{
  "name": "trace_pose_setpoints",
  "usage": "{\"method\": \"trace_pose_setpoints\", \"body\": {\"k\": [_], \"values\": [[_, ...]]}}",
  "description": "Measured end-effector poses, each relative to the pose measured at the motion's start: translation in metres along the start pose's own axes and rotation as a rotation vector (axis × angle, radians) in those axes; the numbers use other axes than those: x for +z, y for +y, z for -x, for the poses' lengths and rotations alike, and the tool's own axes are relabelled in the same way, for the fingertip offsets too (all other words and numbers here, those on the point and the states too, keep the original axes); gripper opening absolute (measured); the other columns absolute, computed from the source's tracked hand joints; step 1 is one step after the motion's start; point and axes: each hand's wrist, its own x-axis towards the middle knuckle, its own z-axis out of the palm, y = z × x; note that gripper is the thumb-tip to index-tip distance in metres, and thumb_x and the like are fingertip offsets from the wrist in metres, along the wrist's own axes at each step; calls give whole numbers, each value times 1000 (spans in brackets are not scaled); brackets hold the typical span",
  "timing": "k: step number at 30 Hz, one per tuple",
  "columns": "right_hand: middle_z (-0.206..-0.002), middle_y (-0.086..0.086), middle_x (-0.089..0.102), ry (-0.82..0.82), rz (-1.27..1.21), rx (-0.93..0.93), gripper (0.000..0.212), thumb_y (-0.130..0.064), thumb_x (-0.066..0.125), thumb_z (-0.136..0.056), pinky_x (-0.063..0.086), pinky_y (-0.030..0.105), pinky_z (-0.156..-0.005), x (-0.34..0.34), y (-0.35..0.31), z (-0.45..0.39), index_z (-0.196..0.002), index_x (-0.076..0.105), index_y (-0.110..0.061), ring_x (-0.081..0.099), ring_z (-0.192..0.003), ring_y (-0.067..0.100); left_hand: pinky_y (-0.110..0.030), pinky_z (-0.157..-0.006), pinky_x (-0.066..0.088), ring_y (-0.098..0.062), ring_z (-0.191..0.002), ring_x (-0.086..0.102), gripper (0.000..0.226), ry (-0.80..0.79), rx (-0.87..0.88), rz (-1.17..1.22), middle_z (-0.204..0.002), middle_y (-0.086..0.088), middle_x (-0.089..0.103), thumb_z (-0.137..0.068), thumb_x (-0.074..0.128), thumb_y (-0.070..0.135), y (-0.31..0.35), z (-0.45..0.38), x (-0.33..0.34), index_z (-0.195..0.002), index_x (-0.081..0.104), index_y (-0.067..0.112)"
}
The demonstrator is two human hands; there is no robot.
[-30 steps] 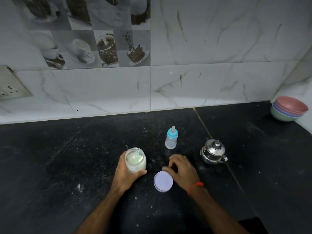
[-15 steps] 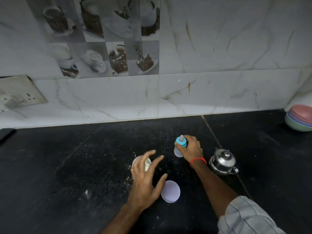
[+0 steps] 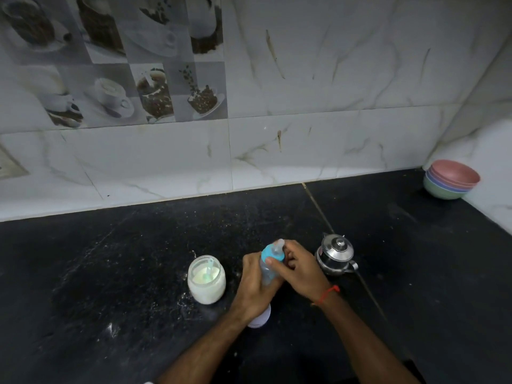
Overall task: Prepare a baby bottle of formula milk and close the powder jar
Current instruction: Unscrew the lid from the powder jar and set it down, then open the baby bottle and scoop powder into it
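Blue-capped bottle, speckled black counter

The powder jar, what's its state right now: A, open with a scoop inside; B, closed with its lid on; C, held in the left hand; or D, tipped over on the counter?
A: the powder jar stands upright and open with a scoop inside, while both hands hold the baby bottle.

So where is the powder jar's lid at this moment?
In the head view the lid lies on the black counter, mostly hidden under the left hand's wrist, right of the open powder jar.
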Motion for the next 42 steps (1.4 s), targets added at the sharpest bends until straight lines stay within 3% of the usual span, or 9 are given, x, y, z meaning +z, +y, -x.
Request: {"method": "trace_pose_setpoints", "body": {"k": [3, 8, 15, 21, 27, 31, 35, 39, 42], "values": [[-122, 1, 56, -177, -86, 15, 57, -8, 68, -92, 58, 31, -90, -20, -6, 4, -143, 55, -30, 64, -98, 15, -20, -101, 48, -4, -125, 51, 52, -10, 26, -16, -130, 9, 44, -90, 79, 33, -6, -2, -7, -133, 49, 35], [-121, 0, 64, -89, -39, -17, 46, -37, 79, -85, 57, 23, -78, -7, -11, 7, -127, 62, -34, 69, -97, 10, -32, -99, 54, -11, -124, 53, 44, -14, 125, -7, -126, 11, 51, -89, 79, 34, 4, 2, -4, -125, 55, 43], [-126, 11, 72, 110, -796, 146, 43, 1, 73, -80, 47, 27, -74, -11, -2, 15, -119, 62, -13, 63, -97, 16, -4, -93, 41, 17, -116, 50, 60, 169, 43, 27, -123, 15, 52, -78, 91, 29, 0, 9, -11, -117, 49, 48], [-120, 5, 63, 181, -176, 243, 48, -5, 85, -79, 60, 32, -86, 1, 29, 0, -113, 59, -26, 71, -98, 20, -26, -97, 54, -6, -120, 61, 66, 260, 88, 61, -125, 14, 64, -73, 94, 23, -23, 32, -27, -128, 59, 30], [-135, 6, 48, 95, 314, 168, 64, 9, 70, -84, 45, 29, -107, 19, 55, -33, -137, 53, -22, 56, -124, 21, -50, -102, 55, -10, -122, 63, 67, 285, -3, 85, -124, 23, 65, -76, 90, 20, -29, 42, -36, -128, 56, 45], [-143, 7, 49, -63, 434, 259, 70, 2, 73, -86, 43, 41, -115, 28, 74, -37, -145, 46, -25, 49, -136, 26, -46, -102, 56, -10, -122, 64, 75, 285, -5, 134, -125, 27, 62, -73, 93, 14, -19, 46, -42, -129, 53, 45], [-153, 5, 33, -46, 559, 230, 81, -21, 78, -86, 31, 44, -119, 32, 76, -29, -154, 34, -29, 29, -145, 27, -20, -88, 56, 3, -110, 66, 71, 324, 36, 36, -120, 34, 65, -69, 96, 16, -15, 68, -60, -119, 56, 45], [-142, 1, 46, 169, 479, -63, 42, -34, 66, -96, 36, 41, -107, 51, 43, -28, -137, 55, -28, 38, -134, 24, -8, -85, 50, 5, -106, 66, 65, 408, -7, 40, -115, 29, 68, -67, 95, 6, -36, 100, -85, -118, 61, 29], [-126, -1, 58, 94, 401, -293, 22, -37, 59, -97, 41, 38, -100, 72, 0, -44, -115, 68, -27, 51, -121, 22, -11, -85, 52, 3, -107, 67, 63, 511, -75, 55, -116, 26, 68, -71, 92, 3, -53, 111, -100, -119, 60, 27]]}}
